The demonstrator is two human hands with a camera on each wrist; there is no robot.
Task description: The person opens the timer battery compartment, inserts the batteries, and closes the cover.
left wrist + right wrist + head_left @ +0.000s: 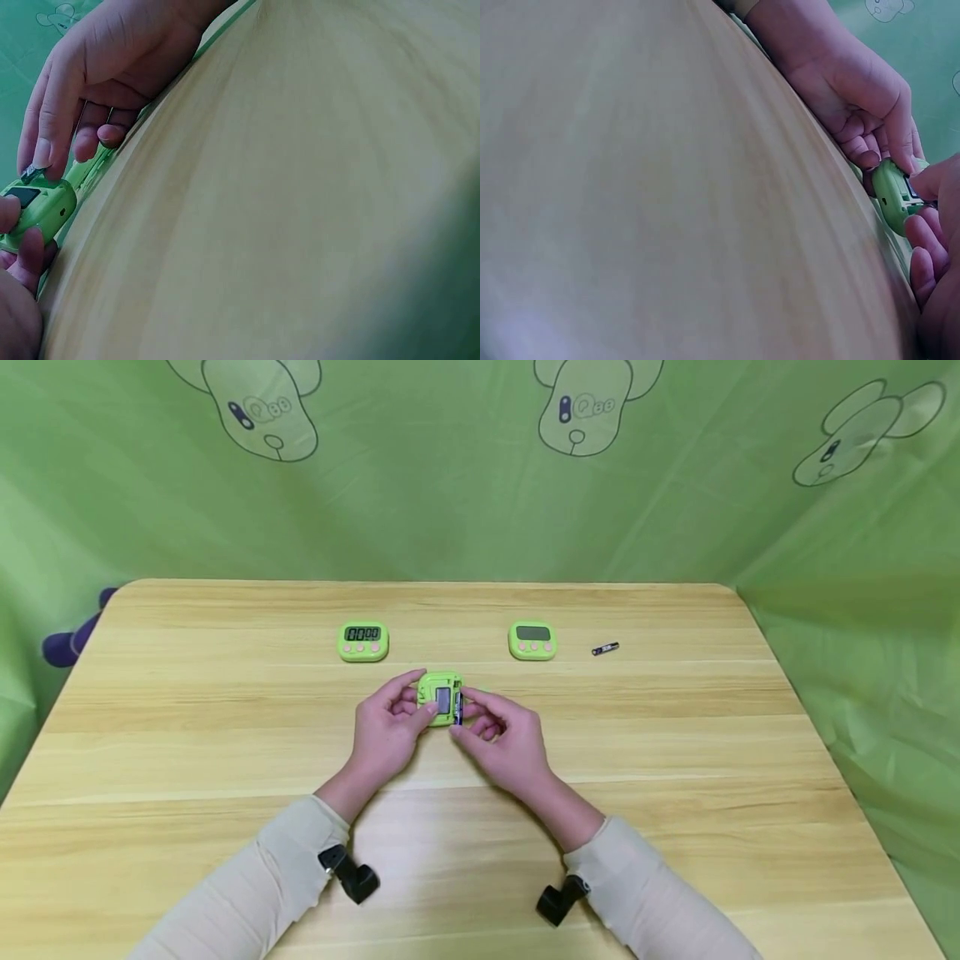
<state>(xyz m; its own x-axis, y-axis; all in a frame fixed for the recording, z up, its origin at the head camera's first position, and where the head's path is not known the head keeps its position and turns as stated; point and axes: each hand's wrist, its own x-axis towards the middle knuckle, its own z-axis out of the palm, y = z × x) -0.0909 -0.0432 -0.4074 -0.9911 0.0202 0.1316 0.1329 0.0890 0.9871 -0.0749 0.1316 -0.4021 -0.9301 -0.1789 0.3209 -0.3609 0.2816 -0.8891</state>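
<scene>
A green digital timer point(425, 687) is held back side up near the middle of the table, its battery compartment uncovered. My left hand point(382, 722) grips its left side, thumb across the back. A dark AAA battery point(458, 710) lies along the compartment at the timer's right edge. My right hand point(510, 739) pinches this battery between index finger and thumb, one at each end; whether it is fully seated I cannot tell. In the left wrist view, a flat green piece point(90, 169) shows beneath the right hand's fingers, mostly hidden.
Behind the hands stand two more green timers: the left timer point(363, 642) displays 00:00, and the right timer point(532, 641) has a blank screen. Further right lies a loose battery point(605, 648). Green cloth point(450, 518) hangs beyond the wooden table point(675, 760).
</scene>
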